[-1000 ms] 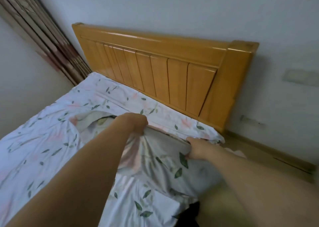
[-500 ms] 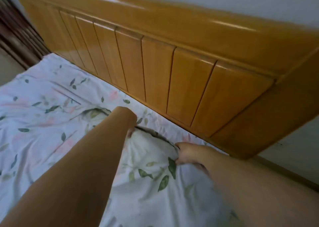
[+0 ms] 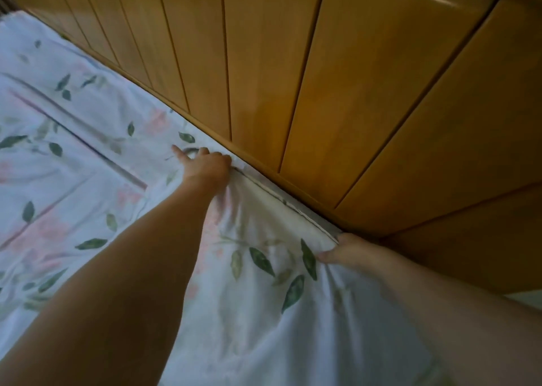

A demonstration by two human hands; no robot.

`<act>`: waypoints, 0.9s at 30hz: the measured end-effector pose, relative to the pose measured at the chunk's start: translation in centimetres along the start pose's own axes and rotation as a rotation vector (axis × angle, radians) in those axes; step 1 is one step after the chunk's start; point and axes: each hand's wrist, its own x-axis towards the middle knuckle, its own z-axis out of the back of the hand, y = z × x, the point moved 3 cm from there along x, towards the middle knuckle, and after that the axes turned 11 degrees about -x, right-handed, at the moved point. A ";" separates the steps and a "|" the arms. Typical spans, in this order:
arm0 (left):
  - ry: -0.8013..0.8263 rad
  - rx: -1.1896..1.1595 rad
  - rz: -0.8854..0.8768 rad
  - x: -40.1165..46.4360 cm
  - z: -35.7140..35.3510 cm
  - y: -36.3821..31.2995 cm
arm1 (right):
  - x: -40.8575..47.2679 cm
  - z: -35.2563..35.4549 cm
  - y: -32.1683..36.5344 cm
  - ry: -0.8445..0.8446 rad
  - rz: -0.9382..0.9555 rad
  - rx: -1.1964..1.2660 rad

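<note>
Sheet [image 3: 258, 321] edge is gripped by left hand [image 3: 206, 167] and right hand [image 3: 350, 252] beside headboard [image 3: 293, 77].

Right hand [image 3: 349, 252] fingertips hidden under sheet [image 3: 264, 312] edge; headboard [image 3: 293, 63] top cut off.

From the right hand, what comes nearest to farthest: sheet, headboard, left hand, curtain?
1. sheet, pinched by the right hand.
2. headboard, just behind it.
3. left hand, farther left along the edge.
4. curtain, far top-left corner.
</note>
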 end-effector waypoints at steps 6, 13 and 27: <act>-0.175 -0.109 0.091 -0.2 -0.9 -2.6 | 0.8 0.4 -1.5 -0.082 -0.086 0.092; 0.032 -0.138 -0.233 -4.8 -9.6 -4.1 | 0.6 0.4 -8.1 -0.574 -0.242 -0.318; -0.057 -0.192 -0.170 -20.4 -15.0 -7.2 | -5.2 -13.0 -14.0 -0.481 -0.214 0.443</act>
